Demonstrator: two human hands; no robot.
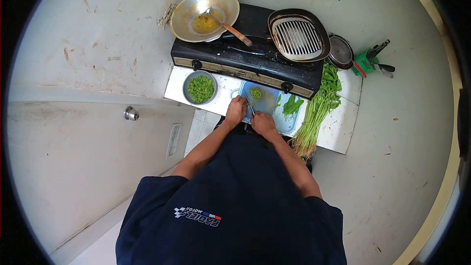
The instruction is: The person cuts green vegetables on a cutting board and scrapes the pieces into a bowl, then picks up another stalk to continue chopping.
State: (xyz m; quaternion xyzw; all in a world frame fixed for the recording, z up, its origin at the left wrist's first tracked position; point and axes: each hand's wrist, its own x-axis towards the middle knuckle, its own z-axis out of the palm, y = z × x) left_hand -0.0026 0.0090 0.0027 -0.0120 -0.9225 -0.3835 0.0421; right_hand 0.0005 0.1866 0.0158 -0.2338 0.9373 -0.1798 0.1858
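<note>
My left hand rests with curled fingers on the near left of a blue cutting board; whatever lies under it is hidden. My right hand sits at the board's near edge, gripping a thin knife that points away between both hands. A small pile of chopped greens lies on the board beyond the blade. Some whole leaves lie on the board's right side.
A metal bowl of chopped greens stands left of the board. A long bunch of leafy stems lies to the right. Behind is a black stove with a wok and spoon and a grill pan. A door with a knob is at left.
</note>
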